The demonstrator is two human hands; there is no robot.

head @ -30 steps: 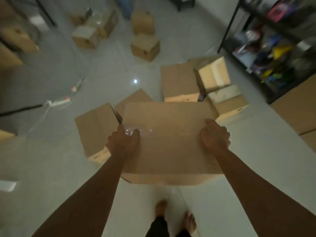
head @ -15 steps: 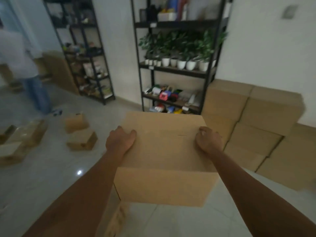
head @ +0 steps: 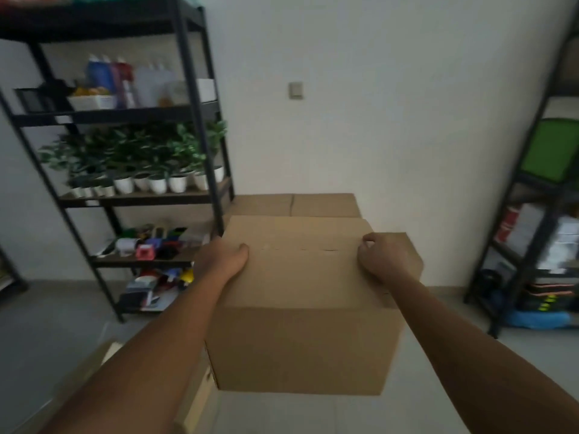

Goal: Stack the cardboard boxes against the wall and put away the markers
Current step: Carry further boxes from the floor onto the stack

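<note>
I hold a large closed cardboard box (head: 300,324) in the air in front of me. My left hand (head: 221,261) grips its top left edge and my right hand (head: 387,260) grips its top right edge. Behind it, against the white wall (head: 391,120), stands a stack of cardboard boxes (head: 294,205), of which only the top shows. Another cardboard box (head: 200,389) lies low at the left under my left arm. No markers can be made out.
A black shelf rack (head: 194,120) with bottles, potted plants and small coloured items stands at the left. A second black rack (head: 539,233) with a green bin stands at the right. Grey floor (head: 62,324) lies between them.
I have lifted the box off the floor and turned from the scattered boxes toward the wall. The stack behind the box is now straight ahead and closer.
</note>
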